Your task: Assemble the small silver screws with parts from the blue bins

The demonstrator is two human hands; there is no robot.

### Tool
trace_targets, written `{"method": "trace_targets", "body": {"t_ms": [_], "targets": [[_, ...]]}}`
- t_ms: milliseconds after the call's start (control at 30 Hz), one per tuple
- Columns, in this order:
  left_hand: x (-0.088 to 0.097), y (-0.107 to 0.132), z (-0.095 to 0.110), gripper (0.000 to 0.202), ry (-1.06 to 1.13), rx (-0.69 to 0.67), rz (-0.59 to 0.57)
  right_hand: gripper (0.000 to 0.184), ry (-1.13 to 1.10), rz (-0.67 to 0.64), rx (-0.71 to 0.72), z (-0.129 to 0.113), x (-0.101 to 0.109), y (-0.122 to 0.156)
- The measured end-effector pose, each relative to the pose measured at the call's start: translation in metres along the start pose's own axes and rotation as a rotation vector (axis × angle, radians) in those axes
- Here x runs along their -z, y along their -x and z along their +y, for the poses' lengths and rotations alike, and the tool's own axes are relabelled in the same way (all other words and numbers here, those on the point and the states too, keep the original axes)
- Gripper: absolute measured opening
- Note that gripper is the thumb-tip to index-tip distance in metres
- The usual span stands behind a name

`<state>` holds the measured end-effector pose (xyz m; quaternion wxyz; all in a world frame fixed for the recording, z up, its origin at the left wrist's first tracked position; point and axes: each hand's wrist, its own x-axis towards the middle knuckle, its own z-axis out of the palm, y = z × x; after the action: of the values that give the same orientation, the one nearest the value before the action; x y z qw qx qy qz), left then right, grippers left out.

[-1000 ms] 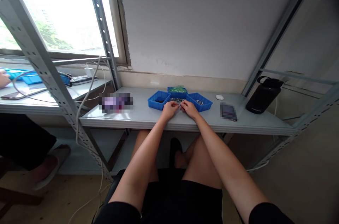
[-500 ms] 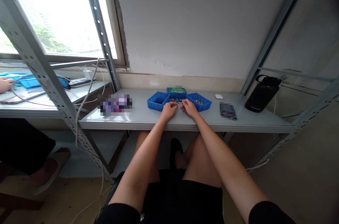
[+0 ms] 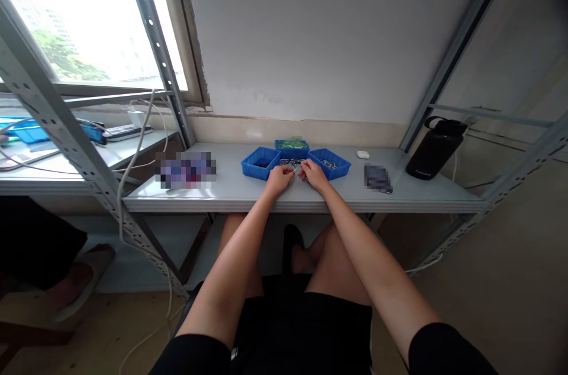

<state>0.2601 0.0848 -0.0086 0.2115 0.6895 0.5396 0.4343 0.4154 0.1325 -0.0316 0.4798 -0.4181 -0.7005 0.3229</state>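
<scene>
Fingers pinched together, my left hand (image 3: 279, 180) is over the front of the grey shelf. A tiny thin pale piece (image 3: 296, 170) shows at its fingertips; its kind is too small to make out. My right hand (image 3: 314, 174) is closed just beside it, fingertips almost meeting the left ones, and whatever it pinches is hidden. Small silvery metal parts (image 3: 290, 162) lie just beyond the hands. On the left, a blue bin (image 3: 253, 171) holds dark small parts. Another blue bin (image 3: 341, 171), by my right hand, contains silvery parts. Green pieces fill the back blue bin (image 3: 304, 150).
A black bottle (image 3: 435, 150) stands at the shelf's right end, near a white case (image 3: 362, 155) and a blurred dark item (image 3: 377, 178). A blurred purple item (image 3: 189, 170) lies left. Metal uprights (image 3: 151, 26) and a white cable (image 3: 133, 165) flank the shelf.
The whole view has shifted slightly. My hands stay close together over the same spot, and the thin pale piece between the fingertips now shows more clearly.
</scene>
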Motion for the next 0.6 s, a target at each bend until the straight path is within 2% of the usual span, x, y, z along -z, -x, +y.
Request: {"method": "trace_targets", "body": {"t_ms": [167,433,600], "targets": [[-0.002,-0.002,-0.003,0.023,0.019,0.015,0.035,0.027,0.014,-0.012,-0.015,-0.002,0.002,0.001],[-0.003,-0.003,-0.002,0.026,0.076,0.01,0.043,0.019,0.061,-0.01,-0.009,-0.012,0.006,0.005],[-0.003,-0.002,-0.001,0.028,0.097,0.011,0.05,0.025,0.076,-0.021,-0.002,-0.011,0.004,0.004]]}}
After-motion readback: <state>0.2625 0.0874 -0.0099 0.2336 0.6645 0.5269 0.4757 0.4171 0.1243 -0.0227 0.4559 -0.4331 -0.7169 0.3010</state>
